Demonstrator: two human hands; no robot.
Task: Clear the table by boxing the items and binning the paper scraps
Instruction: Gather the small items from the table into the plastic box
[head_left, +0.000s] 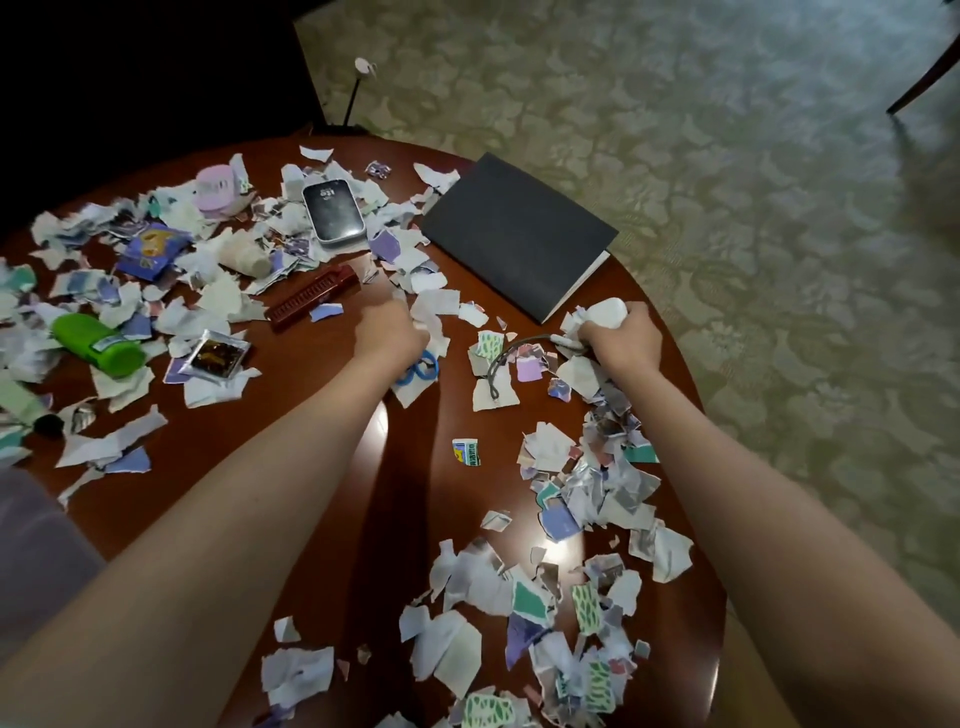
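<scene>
Head view is showing my right hand (621, 340) gripping a white rounded plastic object (608, 312) and some scraps, just beside the black hardcover notebook (511, 228). My left hand (389, 332) is curling over torn paper scraps (436, 306) left of the notebook; I cannot tell its grip. Lifting risks the grey cable (498, 364) sweeping scraps off the round reddish wooden table (415, 493) onto the patterned green carpet (727, 156).

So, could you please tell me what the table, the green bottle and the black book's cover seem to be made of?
Table: likely varnished wood, reddish-brown with sharp glare spots. Green bottle: probably plastic, evenly coloured with a soft sheen. Black book cover: matte, perhaps card or cloth; it reflects nothing.
</scene>
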